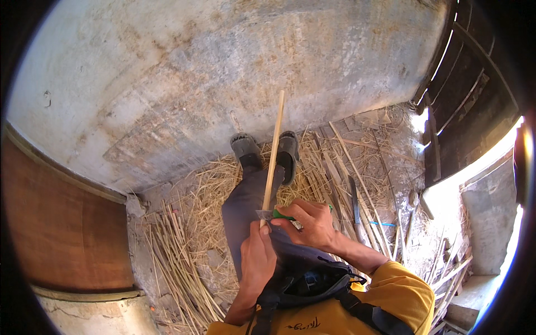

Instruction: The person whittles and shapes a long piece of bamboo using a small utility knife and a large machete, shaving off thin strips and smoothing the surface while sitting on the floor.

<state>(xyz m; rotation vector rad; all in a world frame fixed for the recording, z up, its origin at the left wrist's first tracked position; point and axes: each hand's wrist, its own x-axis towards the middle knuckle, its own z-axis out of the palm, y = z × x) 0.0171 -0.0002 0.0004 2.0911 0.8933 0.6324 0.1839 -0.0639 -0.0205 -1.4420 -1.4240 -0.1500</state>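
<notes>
A long pale strip (273, 151), apparently bamboo, points away from me over my legs toward the wall. Its near end is pinched between the thumb and fingers of my left hand (260, 252). My right hand (308, 224) is closed around the green handle (285, 214) of a small knife. The knife's short grey blade (263, 214) lies across the strip, just beyond my left fingertips. Much of the handle is hidden by my right fingers.
Bamboo strips (178, 262) lie in a bundle at left, and more (335, 167) at right beside a long dark blade (354, 201). Shavings (209, 195) cover the floor around my shoes (244, 146). A stained wall (251, 72) stands ahead; a black pouch (307, 283) sits at my waist.
</notes>
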